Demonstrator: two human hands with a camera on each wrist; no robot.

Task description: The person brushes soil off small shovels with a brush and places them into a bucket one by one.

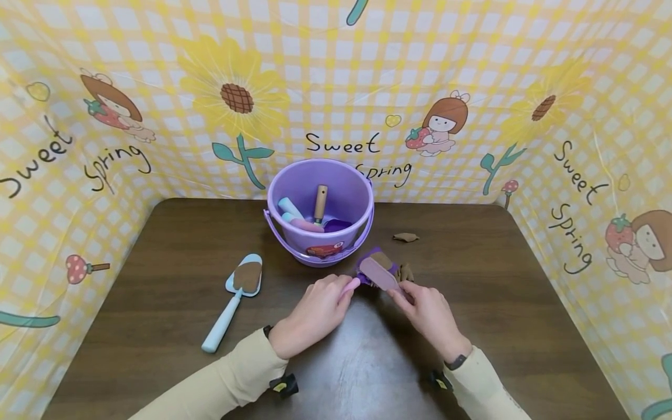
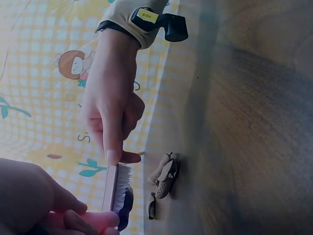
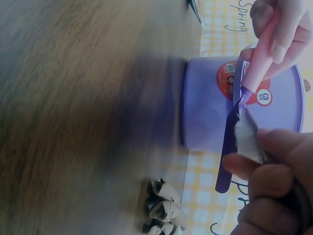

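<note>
My left hand (image 1: 321,304) grips the pink handle of a purple trowel (image 3: 229,152), whose blade is held above the tabletop. A brown patch shows on the blade in the head view. With my right hand (image 1: 431,315) I pinch a mauve-backed brush (image 1: 377,273) by one end. Its white bristles (image 2: 122,183) face the trowel blade and appear to touch it. Curled brown dry pieces (image 1: 405,272), looking like leaves, lie on the table just right of the blade. Part of the blade is hidden under the brush in the head view.
Behind my hands stands a purple bucket (image 1: 294,239) with several tools in it, one wooden-handled (image 1: 321,201). A light blue trowel (image 1: 223,319) with a brown patch lies to the left. Another brown piece (image 1: 406,237) lies right of the bucket. Checked cloth surrounds the wooden table (image 1: 504,326).
</note>
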